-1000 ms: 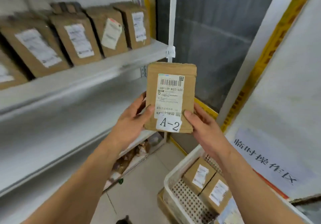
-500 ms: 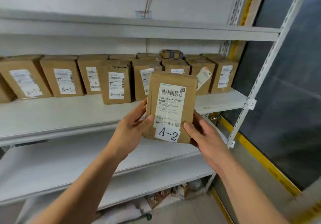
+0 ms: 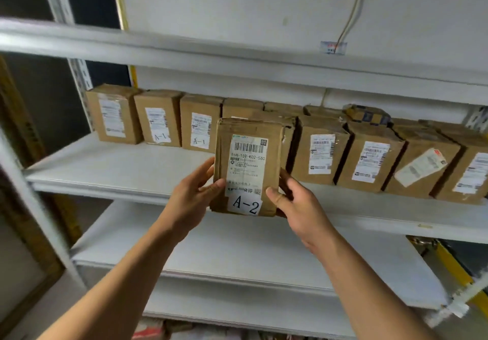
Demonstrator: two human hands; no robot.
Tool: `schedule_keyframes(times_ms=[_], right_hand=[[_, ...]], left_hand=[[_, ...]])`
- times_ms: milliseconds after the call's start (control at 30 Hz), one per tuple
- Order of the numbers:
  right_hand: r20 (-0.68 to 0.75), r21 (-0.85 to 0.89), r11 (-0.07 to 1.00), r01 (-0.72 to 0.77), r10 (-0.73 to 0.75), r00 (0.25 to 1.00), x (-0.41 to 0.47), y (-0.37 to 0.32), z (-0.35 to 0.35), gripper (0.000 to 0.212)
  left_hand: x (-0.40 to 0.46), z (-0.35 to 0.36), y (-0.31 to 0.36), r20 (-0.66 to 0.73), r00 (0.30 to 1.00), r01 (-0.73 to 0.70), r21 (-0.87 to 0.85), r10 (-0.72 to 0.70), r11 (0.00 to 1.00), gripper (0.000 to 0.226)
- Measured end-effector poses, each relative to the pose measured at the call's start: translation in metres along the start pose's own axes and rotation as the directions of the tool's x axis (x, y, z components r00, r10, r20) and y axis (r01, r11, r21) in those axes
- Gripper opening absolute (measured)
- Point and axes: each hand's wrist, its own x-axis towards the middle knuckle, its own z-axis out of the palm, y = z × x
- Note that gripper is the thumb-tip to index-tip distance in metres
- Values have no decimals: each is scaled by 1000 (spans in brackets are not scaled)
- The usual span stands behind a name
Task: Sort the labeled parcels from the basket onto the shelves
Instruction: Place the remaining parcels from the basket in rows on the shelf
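Left hand [image 3: 196,194] and right hand [image 3: 295,205] holding one brown parcel [image 3: 248,168] by its two sides, thumbs on the front, fingers curled behind. Parcel upright, up in the air in front of the middle shelf [image 3: 118,170]. White sticker [image 3: 245,204] at its bottom: "A-2". Behind, far on that shelf, a row of brown boxes [image 3: 319,155], two on the left marked "A-1". Lower shelf [image 3: 237,250] just below the hands.
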Motion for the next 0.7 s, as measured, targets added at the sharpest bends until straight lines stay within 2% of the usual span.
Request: schedule_keyframes(times_ms=[200, 300, 467, 700], right_hand=[[57, -31, 997, 67, -66, 996, 67, 9, 62, 38], [28, -25, 997, 69, -68, 997, 104, 16, 86, 38], [-62, -45, 998, 34, -37, 997, 157, 35, 119, 38], [-278, -154, 987, -54, 9, 960, 189, 86, 129, 40]], left_hand=[[18, -59, -6, -155, 988, 29, 58, -20, 998, 57], [40, -84, -13, -192, 981, 18, 52, -7, 998, 59], [93, -121, -39, -161, 986, 48, 34, -42, 998, 72], [150, -136, -88, -27, 996, 88, 74, -87, 993, 83]])
